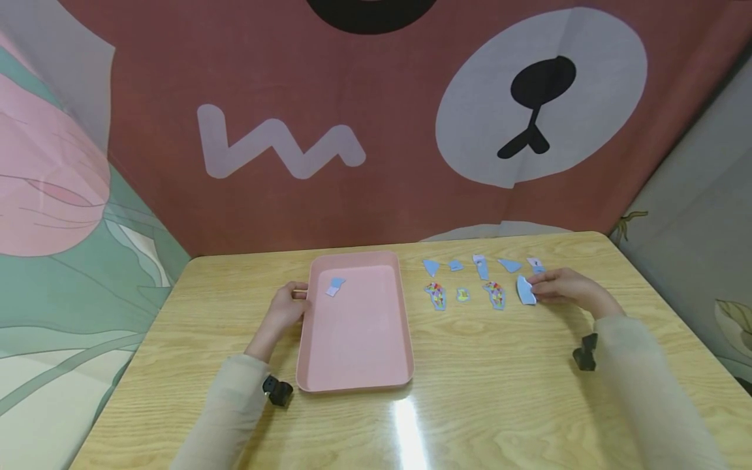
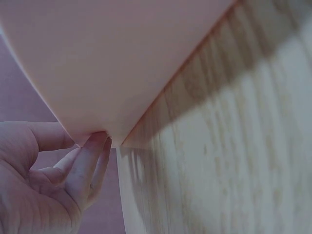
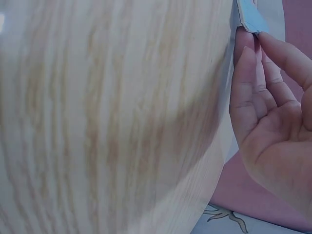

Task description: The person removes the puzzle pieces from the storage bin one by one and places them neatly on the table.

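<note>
On the left, my left hand (image 1: 286, 305) pinches the side rim of a shallow pink tray (image 1: 355, 388). In the left wrist view its fingertips press the outer wall, with the thumb at the rim. A small blue and white puzzle piece (image 1: 335, 287) lies inside the tray near its far left. My right hand (image 1: 566, 290) pinches a curved light-blue puzzle piece (image 1: 525, 291) by its right edge. The right wrist view shows thumb and fingertips at the blue piece's corner. Just behind that hand lies a blue and pinkish puzzle piece (image 1: 534, 264), partly covered.
Several flat pieces lie in two rows right of the tray: a blue triangle (image 1: 431, 267), a small blue piece (image 1: 455, 265), and two colourful pieces, one at left (image 1: 437, 296) and one at right (image 1: 495, 296). A printed cloth (image 1: 388, 196) hangs behind the wooden table (image 1: 482, 391).
</note>
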The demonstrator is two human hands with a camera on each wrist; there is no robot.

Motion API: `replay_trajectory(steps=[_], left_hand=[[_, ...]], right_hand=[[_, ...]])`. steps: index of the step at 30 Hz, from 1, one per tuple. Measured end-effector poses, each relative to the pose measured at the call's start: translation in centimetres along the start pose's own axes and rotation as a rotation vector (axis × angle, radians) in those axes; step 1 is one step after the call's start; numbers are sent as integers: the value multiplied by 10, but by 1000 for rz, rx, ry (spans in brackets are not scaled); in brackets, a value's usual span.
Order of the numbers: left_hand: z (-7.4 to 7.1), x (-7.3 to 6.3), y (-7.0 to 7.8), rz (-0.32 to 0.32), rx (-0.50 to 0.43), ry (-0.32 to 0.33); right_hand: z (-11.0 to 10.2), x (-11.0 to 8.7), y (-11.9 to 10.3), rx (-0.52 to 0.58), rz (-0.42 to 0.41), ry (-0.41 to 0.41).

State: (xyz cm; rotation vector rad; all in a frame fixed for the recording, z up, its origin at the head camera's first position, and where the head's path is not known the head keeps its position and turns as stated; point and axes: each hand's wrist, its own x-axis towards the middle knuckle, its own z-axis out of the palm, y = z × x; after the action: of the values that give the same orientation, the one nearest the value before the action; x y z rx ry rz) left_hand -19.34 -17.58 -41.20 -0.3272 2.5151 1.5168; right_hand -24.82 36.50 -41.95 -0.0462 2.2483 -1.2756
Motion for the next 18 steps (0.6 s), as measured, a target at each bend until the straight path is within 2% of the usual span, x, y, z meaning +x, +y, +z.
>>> replay_trajectory(steps=[6, 18], left_hand=[[0, 1, -1, -1, 1, -1], [0, 1, -1, -4, -2, 9]], right_hand=[[2, 1, 0, 23, 14, -10], [5, 1, -2, -11, 15, 6]])
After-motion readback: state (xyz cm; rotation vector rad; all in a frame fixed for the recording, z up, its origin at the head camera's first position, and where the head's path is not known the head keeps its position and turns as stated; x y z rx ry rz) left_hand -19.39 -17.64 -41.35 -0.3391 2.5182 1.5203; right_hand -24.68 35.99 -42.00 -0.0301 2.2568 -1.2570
